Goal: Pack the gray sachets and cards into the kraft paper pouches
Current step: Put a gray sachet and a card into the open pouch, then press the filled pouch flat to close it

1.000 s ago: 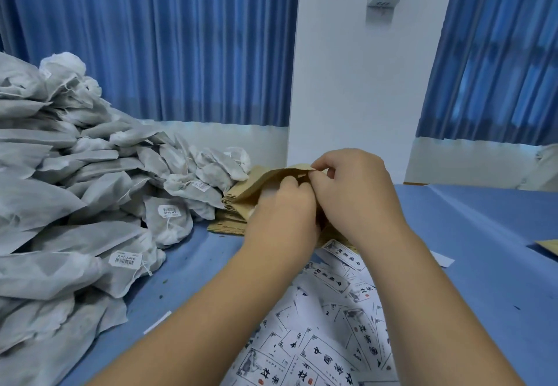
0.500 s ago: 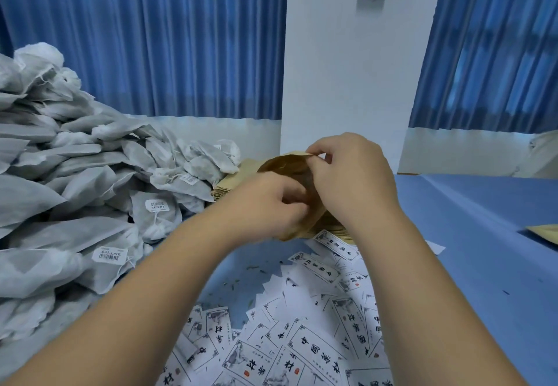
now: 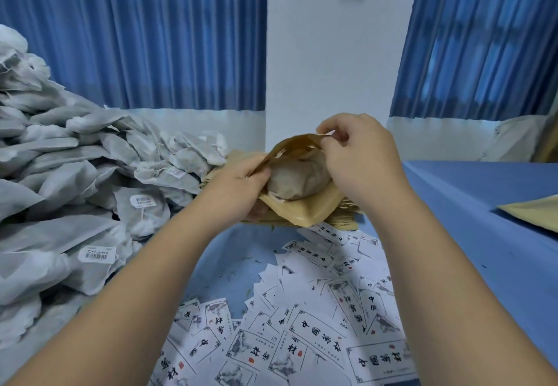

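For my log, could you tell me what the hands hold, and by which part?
One kraft pouch: the right hand pinches its upper mouth lip, the left hand grips its left edge.

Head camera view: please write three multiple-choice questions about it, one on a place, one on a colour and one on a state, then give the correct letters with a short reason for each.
1. Where is the pile of gray sachets?
A. at the left of the table
B. at the right of the table
C. in the person's lap

2. What colour are the curtains?
A. green
B. blue
C. red

3. In what state is the kraft pouch that is being held?
A. sealed flat
B. held open, with a gray sachet in its mouth
C. torn in two

Answers:
1 A: the pile fills the left side of the view.
2 B: the curtains on both sides of the white wall are blue.
3 B: the left hand and right hand each grip one lip, and the sachet shows between them.
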Motion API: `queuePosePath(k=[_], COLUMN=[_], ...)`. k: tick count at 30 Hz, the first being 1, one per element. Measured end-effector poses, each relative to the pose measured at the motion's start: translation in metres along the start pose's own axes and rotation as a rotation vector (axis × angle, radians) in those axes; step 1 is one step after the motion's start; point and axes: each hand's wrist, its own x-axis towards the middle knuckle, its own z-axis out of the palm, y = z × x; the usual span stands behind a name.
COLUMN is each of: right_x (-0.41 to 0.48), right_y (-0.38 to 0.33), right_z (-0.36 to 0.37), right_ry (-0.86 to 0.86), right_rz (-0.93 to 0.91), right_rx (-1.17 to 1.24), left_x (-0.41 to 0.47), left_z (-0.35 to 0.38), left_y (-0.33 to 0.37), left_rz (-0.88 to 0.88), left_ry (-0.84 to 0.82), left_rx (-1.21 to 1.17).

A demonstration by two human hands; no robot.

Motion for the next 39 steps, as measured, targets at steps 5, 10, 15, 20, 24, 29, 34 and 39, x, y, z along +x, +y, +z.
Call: queuePosePath(k=[5, 10, 15, 20, 24, 29, 34, 39], right_x=[-0.017, -0.072, -0.100, -0.087, -0.094, -0.099, -0.095, -0.091], right_y=[-0.006, -0.012, 0.011, 0.045, 0.060, 0.066, 0.058, 0.050], right_z=[-0.012, -0.024, 0.004, 0.035, 0.051, 0.053, 0.047, 0.022], right_ry=[0.160, 0.004, -0.525, -0.702, -0.762, -0.721, -0.581, -0.483], right_rz=[-0.095, -0.555, -0.371, -0.254, -0.265, -0.315, -0.325, -0.356], right_rx=[-0.051, -0.045, -0.282, -0.276, -0.268, -0.238, -0.258, -0.307], left_x=[0.003, 0.007, 0.008, 0.006, 0.009, 0.011, 0.012, 0.015], left_z=[0.017, 0.024, 0.027, 0.030, 0.028, 0.033, 0.031, 0.031], left_y=[-0.003, -0.011, -0.020, -0.029, -0.033, -0.037, -0.036, -0.035], left_rz=[0.037, 0.089, 0.095, 0.138, 0.117, 0.148, 0.160, 0.142], left_ry=[0.050, 0.160, 0.275, 0.360, 0.357, 0.278, 0.264, 0.247], left_rx=[-0.263, -0.299, -0.355, -0.364, -0.368, -0.098, -0.008, 0.014])
